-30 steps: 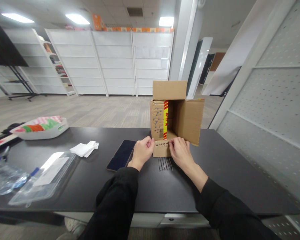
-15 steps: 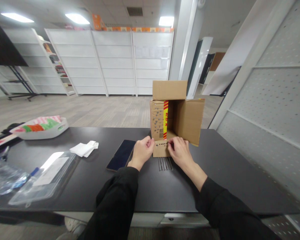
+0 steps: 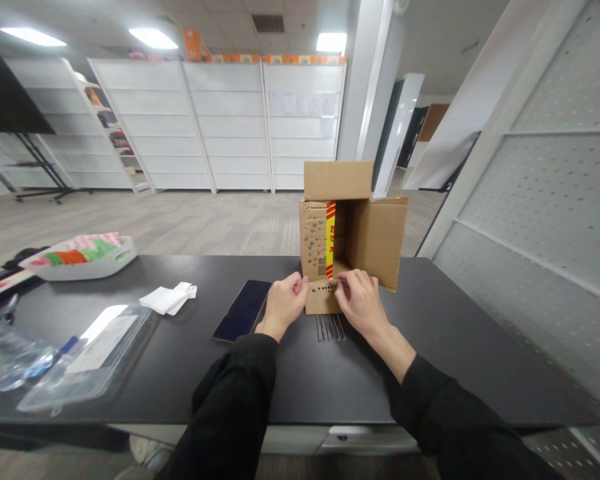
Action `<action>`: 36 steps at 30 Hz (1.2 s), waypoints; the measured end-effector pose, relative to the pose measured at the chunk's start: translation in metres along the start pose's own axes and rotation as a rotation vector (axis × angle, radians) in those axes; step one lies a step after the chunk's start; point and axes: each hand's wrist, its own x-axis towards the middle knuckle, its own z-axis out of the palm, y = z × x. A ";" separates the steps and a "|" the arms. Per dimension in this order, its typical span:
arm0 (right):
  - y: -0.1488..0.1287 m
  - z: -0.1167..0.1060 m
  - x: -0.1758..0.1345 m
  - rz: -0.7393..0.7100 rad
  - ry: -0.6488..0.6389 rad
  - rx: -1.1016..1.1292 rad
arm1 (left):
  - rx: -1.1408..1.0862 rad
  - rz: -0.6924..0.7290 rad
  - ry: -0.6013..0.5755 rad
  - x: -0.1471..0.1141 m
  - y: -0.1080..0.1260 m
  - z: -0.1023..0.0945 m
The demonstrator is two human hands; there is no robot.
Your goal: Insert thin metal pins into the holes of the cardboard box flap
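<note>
Under everything is the black bench. Toward its far edge, right of the middle, stands the cardboard box, its opening facing me; the top flap is up, the right flap swung outward, and the left flap carries grey dots and a strip of red-and-yellow tape. Along the left end of the bench, a clear plastic case lies toward the near edge, and a white tray of coloured things sits by the far left corner. A bottle lies against the left edge. Left of my hands is a dark phone. My left hand is curled narrow beside the left end of the box's lower flap; my right hand has thumb and fingers drawn together over its right end. I cannot tell whether either grips anything. White papers lie beyond the case. Thin metal rods poke out below the lower flap toward the near edge, and small dark holes line that flap.
</note>
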 end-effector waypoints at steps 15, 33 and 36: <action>-0.003 -0.036 -0.016 0.025 -0.056 0.336 | -0.004 -0.017 -0.014 0.000 -0.002 0.001; 0.002 -0.041 -0.074 0.032 -0.292 0.469 | 0.007 -0.013 -0.019 0.001 0.001 -0.001; 0.002 -0.041 -0.074 0.025 -0.305 0.457 | 0.006 -0.010 -0.019 0.001 0.000 -0.001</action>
